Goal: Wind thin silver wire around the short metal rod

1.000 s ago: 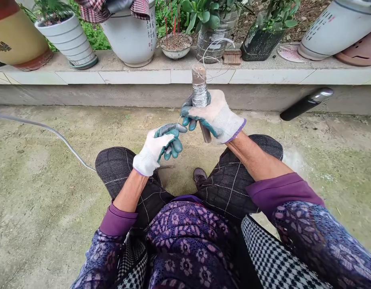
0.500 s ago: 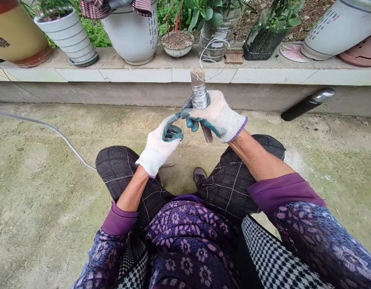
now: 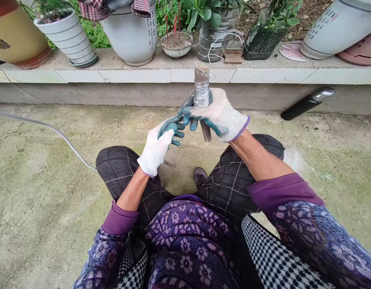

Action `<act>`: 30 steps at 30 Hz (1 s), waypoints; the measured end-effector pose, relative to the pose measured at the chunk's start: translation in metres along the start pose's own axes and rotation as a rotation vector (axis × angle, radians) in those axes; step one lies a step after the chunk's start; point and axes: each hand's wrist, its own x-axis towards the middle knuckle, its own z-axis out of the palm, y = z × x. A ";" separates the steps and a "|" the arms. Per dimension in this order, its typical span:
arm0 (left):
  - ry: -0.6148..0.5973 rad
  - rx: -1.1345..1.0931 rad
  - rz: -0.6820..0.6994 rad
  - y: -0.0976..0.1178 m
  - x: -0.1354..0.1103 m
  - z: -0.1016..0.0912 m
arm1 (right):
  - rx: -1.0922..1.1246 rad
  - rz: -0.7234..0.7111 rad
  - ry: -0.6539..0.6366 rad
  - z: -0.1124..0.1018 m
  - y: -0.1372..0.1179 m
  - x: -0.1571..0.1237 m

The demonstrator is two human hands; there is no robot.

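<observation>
Both hands wear white gloves with green palms. My right hand (image 3: 217, 114) is closed round a rusty stick (image 3: 201, 74) held upright, with a spool of thin silver wire (image 3: 201, 94) wound on it just above the fingers. A loose loop of the wire (image 3: 226, 38) springs up from the top of the stick. My left hand (image 3: 160, 142) sits just left of the right one, fingers curled in a pinch at the wire's lower end; the strand itself is too thin to make out.
A tiled ledge (image 3: 137, 74) ahead carries several plant pots, among them a white ribbed pot (image 3: 66, 38) and a big white jar (image 3: 133, 36). A grey hose (image 3: 49, 130) crosses the concrete at left. A black and silver tube (image 3: 307, 103) lies at right.
My left hand went up to the right hand's fingers, then drew slightly down and left, still pinched. The stick tilted a little and the loose wire loop shifted right.
</observation>
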 end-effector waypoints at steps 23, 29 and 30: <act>-0.012 -0.080 -0.274 0.015 -0.006 0.001 | 0.096 0.024 0.084 -0.001 0.005 0.002; -0.072 0.006 -0.318 0.020 -0.009 0.000 | 0.126 0.001 0.090 -0.005 0.005 0.005; -0.075 0.008 -0.316 0.021 -0.006 -0.001 | 0.117 -0.001 0.086 -0.005 0.006 0.005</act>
